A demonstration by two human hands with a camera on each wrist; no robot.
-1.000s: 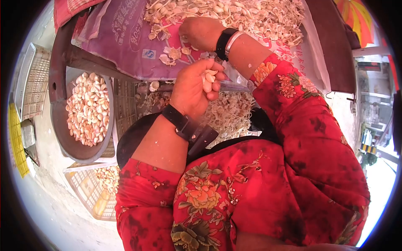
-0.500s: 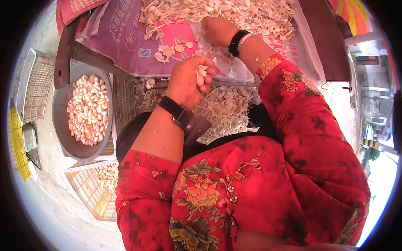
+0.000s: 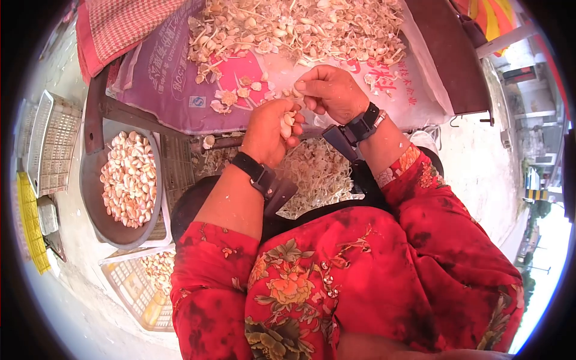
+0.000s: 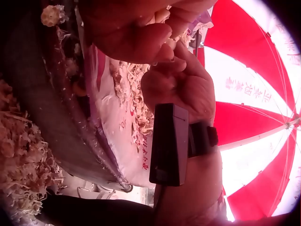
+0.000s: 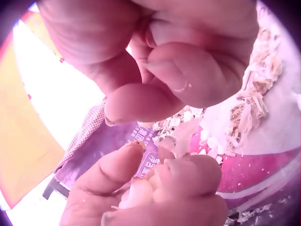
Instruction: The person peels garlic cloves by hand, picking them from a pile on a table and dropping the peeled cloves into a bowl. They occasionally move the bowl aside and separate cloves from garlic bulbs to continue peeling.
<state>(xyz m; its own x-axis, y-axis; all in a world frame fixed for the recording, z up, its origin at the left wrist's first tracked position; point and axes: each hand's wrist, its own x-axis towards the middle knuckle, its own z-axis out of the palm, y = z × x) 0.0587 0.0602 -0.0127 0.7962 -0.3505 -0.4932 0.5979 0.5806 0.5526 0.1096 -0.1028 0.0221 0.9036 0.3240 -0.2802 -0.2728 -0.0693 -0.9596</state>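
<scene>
"Pale ground point(image 3: 69, 207) is spreading around a table point(image 3: 444, 54) that is wearing a purple-and-white printed sheet point(image 3: 153, 108)."

"What is showing on the left, as the head camera is seeing it?"

"At nine o'clock a light latticed crate point(image 3: 57, 144) is standing, and closer in, a grey bowl point(image 3: 123, 237) is holding pinkish garlic cloves point(image 3: 129, 180). Toward half past ten a red checked cloth point(image 3: 126, 27) is draping over the table's corner. At eight o'clock a plastic basket point(image 3: 123, 279) is holding more pale pieces point(image 3: 159, 270)."

"And the middle?"

"Just above centre, toward eleven o'clock, the left hand point(image 3: 264, 132) is grasping several peeled cloves point(image 3: 288, 124), its fingers curling round them. At twelve, a heap of garlic and dry husks point(image 3: 294, 30) is covering the sheet's far part; near the centre, below the table's edge, loose husks point(image 3: 318, 174) are piling up."

"Where is the other hand?"

"At one o'clock. The right hand point(image 3: 339, 96) is bending its fingers, thumb and forefinger pinching a small pale piece point(image 3: 294, 92) just beside the left fingertips; its kind is proving hard to tell."

"Anything farther right?"

"Red-and-yellow fabric point(image 3: 498, 21) is hanging at two o'clock. At three o'clock in the left wrist view, a red-and-white umbrella point(image 4: 254, 80) is spreading overhead."
</scene>
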